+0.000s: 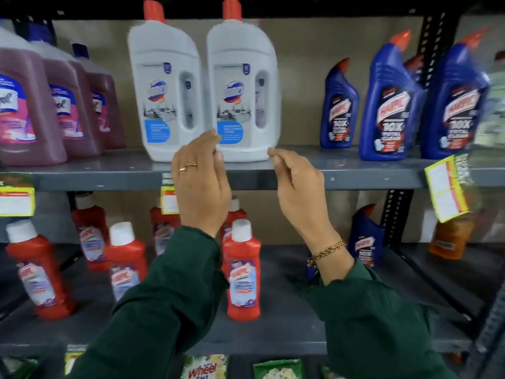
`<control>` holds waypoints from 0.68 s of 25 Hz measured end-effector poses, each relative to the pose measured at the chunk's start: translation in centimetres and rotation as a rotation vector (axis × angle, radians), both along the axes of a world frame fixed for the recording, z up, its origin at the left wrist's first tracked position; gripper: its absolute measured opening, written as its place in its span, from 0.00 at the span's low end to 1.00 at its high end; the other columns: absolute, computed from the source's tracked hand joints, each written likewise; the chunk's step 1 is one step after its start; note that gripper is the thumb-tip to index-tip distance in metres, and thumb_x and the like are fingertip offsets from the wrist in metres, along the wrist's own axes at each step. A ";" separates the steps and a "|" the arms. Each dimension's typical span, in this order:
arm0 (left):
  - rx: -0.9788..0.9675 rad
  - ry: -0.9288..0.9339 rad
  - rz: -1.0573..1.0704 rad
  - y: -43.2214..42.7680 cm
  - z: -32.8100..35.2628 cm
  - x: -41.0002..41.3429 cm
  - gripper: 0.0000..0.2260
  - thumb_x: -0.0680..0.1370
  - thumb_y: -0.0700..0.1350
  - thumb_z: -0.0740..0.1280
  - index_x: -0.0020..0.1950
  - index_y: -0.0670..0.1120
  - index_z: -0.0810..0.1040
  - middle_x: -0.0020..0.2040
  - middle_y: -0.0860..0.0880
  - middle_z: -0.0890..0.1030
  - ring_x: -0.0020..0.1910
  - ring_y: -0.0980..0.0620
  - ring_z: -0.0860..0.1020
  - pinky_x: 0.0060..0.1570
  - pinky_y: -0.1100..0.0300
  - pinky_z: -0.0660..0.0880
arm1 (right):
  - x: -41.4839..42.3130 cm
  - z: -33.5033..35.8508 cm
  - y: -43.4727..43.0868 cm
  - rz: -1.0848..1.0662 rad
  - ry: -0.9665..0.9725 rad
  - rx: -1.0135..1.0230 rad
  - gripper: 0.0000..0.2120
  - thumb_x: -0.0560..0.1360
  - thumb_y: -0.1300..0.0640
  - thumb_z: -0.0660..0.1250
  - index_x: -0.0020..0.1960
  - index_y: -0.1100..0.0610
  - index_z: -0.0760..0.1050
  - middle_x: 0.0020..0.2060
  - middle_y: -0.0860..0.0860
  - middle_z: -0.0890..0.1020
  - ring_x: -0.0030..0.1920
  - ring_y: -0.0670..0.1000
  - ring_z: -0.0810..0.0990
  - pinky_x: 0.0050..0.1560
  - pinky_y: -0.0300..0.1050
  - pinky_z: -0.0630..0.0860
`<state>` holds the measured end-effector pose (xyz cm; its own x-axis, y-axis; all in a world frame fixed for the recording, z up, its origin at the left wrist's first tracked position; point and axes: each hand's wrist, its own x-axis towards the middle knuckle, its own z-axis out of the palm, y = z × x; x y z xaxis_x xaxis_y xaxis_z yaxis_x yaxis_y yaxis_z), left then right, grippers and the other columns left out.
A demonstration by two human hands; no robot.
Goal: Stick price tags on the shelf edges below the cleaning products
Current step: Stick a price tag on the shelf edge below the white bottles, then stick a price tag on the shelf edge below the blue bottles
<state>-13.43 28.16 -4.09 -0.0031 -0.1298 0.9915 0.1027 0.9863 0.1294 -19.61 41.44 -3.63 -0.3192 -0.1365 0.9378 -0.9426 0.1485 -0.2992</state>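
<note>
Grey metal shelf edge (369,177) runs below two white bottles (202,86). Both hands are raised at centre: left hand (200,184) loosely curled, covering a yellow price tag (168,199); right hand (296,184) pinches fingertips together at three o'clock, its contents unclear.

Your left hand (200,184) and right hand (296,184) hang before the upper shelf edge (355,179), below two large jugs (203,86) standing side by side. Left of the jugs stand three bottles (54,105); right of them, three angled-neck bottles (396,105). Price tags (16,201) hang from the edge at left, behind your left hand and at right. Smaller bottles (241,269) stand on the shelf beneath.
</note>
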 end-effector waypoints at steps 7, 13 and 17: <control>-0.265 -0.288 -0.203 15.7 -0.2 -9.8 0.10 0.78 0.41 0.59 0.51 0.38 0.77 0.49 0.39 0.81 0.50 0.39 0.76 0.52 0.45 0.71 | -7.3 -1.0 16.0 -0.515 -0.092 -0.266 0.15 0.69 0.66 0.65 0.55 0.58 0.75 0.57 0.59 0.78 0.64 0.63 0.67 0.65 0.51 0.60; -0.232 -0.348 0.011 20.6 -2.3 -13.8 0.12 0.76 0.42 0.61 0.57 0.39 0.76 0.53 0.41 0.81 0.51 0.41 0.76 0.55 0.48 0.64 | -11.1 -3.3 22.8 -0.384 -0.675 -0.230 0.24 0.70 0.55 0.71 0.61 0.60 0.66 0.58 0.58 0.72 0.56 0.56 0.69 0.51 0.42 0.66; -0.234 -0.316 0.044 20.2 -2.7 -14.3 0.11 0.77 0.40 0.62 0.58 0.39 0.75 0.54 0.41 0.81 0.52 0.41 0.75 0.57 0.48 0.64 | -12.3 -4.1 23.9 -0.075 -0.736 -0.449 0.05 0.71 0.58 0.70 0.44 0.50 0.75 0.45 0.53 0.83 0.45 0.50 0.81 0.49 0.48 0.79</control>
